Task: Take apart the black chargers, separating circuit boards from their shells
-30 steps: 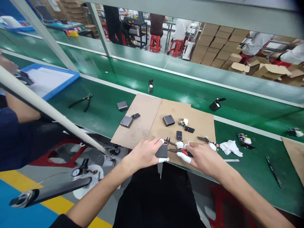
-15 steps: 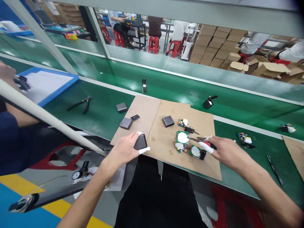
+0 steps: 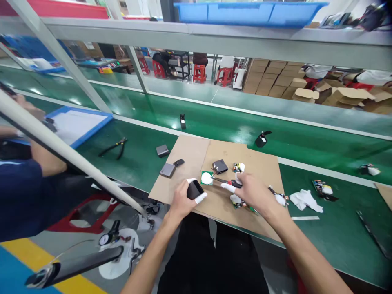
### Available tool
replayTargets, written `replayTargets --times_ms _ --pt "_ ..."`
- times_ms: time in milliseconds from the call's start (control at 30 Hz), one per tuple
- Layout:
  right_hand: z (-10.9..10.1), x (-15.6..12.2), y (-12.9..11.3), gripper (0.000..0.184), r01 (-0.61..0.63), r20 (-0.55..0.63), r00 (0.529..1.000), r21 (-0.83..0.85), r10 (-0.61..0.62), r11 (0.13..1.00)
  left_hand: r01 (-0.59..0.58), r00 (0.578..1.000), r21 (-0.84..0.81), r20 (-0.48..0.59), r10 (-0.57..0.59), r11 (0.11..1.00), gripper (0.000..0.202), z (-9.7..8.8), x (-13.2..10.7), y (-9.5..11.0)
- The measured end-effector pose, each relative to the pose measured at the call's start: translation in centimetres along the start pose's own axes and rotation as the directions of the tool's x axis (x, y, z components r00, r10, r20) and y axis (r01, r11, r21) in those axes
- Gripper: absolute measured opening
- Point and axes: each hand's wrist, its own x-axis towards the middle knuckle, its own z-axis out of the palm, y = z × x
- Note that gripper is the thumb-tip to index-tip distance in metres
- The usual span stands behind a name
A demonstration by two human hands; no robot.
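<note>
My left hand point(image 3: 183, 201), white covers on its fingertips, grips a dark open-ended case point(image 3: 194, 189) at the front of the cardboard. In my right hand point(image 3: 249, 188), also with white fingertip covers, is a slim pointed tool point(image 3: 223, 181) with a red and black grip. Its tip meets the edge of a green circuit board point(image 3: 207, 178) bearing a white round patch, just right of the case. Whether the board is lifted I cannot tell. Behind it lies another dark case point(image 3: 220, 166). A small board point(image 3: 237, 200) sits below my right hand, partly hidden.
Cardboard sheets point(image 3: 186, 149) cover the bench middle. Grey cases point(image 3: 168, 170), a small black piece point(image 3: 179, 162) and cutting pliers point(image 3: 116, 148) lie left. Right are boards point(image 3: 324, 188) and a crumpled white cloth point(image 3: 305, 201). A slanted pole point(image 3: 76, 157) separates me from a co-worker's arm point(image 3: 45, 157).
My right hand has moved left, and the green board has come with the tool tip toward the case. My left hand has tilted the case. The view has shifted upward.
</note>
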Motion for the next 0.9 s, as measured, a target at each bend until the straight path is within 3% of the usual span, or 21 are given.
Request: replayTargets --times_ms 167,333,467,600,767,833,900 --pt "2.1 5.1 -5.1 0.039 -0.067 -0.043 0.997 -0.053 0.064 0.996 -0.041 0.989 0.049 -0.139 0.048 0.998 0.05 0.7 -0.7 -0.8" --pt "2.7 6.6 -7.5 0.03 -0.15 0.001 0.989 -0.013 0.15 0.989 -0.052 0.987 0.108 -0.146 0.068 0.993 0.048 0.6 -0.5 -0.5" --pt "2.4 6.1 -8.6 0.022 -0.219 0.048 0.975 0.029 0.217 0.975 -0.071 0.988 0.095 -0.129 0.083 0.993 0.045 0.5 -0.2 -0.7" --pt "1.7 4.9 -8.3 0.026 -0.279 0.052 0.96 0.086 0.275 0.956 -0.044 0.991 0.096 -0.123 0.056 0.994 0.048 0.7 0.0 -1.5" --pt "1.5 1.5 -7.5 0.037 -0.326 -0.003 0.944 0.132 0.33 0.936 0.139 0.973 0.006 -0.187 -0.135 0.99 0.06 1.2 0.1 -3.1" --pt "2.5 0.5 -7.9 0.035 -0.304 -0.04 0.949 0.143 0.313 0.942 0.217 0.947 -0.075 -0.227 -0.228 0.973 0.064 1.2 0.3 -3.5" --pt "4.2 -0.1 -8.8 0.032 -0.262 -0.078 0.958 0.148 0.276 0.953 0.215 0.931 -0.173 -0.261 -0.255 0.961 0.062 1.2 0.5 -3.9"
